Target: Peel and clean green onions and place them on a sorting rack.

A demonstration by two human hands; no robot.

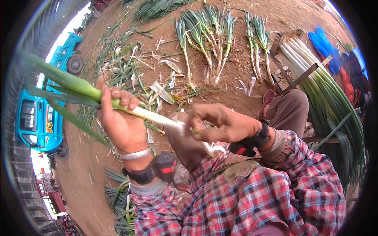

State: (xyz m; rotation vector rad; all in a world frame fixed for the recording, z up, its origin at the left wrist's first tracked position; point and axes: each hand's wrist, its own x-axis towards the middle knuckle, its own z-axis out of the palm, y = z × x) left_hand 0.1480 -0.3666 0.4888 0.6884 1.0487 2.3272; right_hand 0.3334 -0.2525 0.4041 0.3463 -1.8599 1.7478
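A long green onion [151, 115] slants across in front of me, green leaves to the upper left and white stalk to the lower right. My left hand [124, 122] is closed around it where green turns to white, with the thumb pointing up along it. My right hand [214, 122] is closed at the lower white stalk, its fingers curled over it and their tips smeared by motion. Whether these pinch the stalk itself or a loose skin I cannot tell. Below the right hand the root end shows, beside a curled white strip [217, 148].
Several green onions [210, 43] lie in bunches on the bare earth ahead. Peeled leaves and skins [159, 92] litter the ground. A metal rack [293, 80] at right holds a thick stack of onions [315, 74]. A blue truck [39, 118] stands far left.
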